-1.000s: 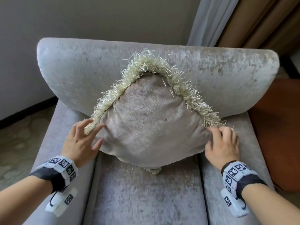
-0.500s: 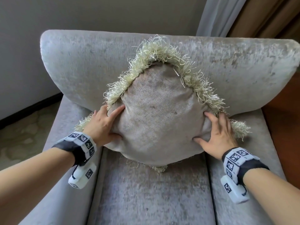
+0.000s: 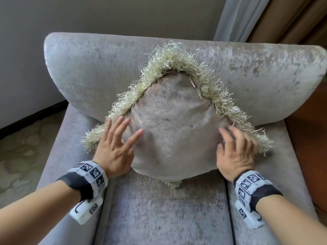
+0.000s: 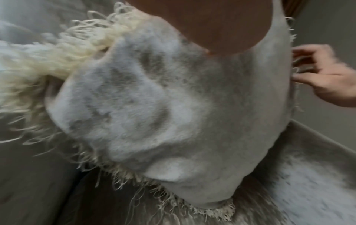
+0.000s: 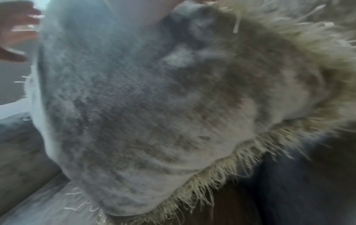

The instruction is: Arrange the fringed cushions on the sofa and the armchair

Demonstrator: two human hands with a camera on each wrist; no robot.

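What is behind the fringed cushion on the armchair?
The fringed cushion stands on one corner and leans on the armchair's grey backrest, with the wall beyond. The part of the backrest directly behind the cushion is covered, so anything there cannot be seen.

Cushion (image 3: 175, 131) stands on one corner on the armchair (image 3: 164, 214) seat, top corner leaning on the backrest; pale fringe (image 3: 178, 66) runs along both upper edges. L hand (image 3: 115, 149) flat w/ fingers spread, on the cushion's left side over the fringe. R hand (image 3: 235, 151) at the right side, fingers extended, blurred, so contact unclear. Marker bands on both wrists. Curtain (image 3: 237, 16) behind the chair at upper right, wall (image 3: 106, 13) at left.
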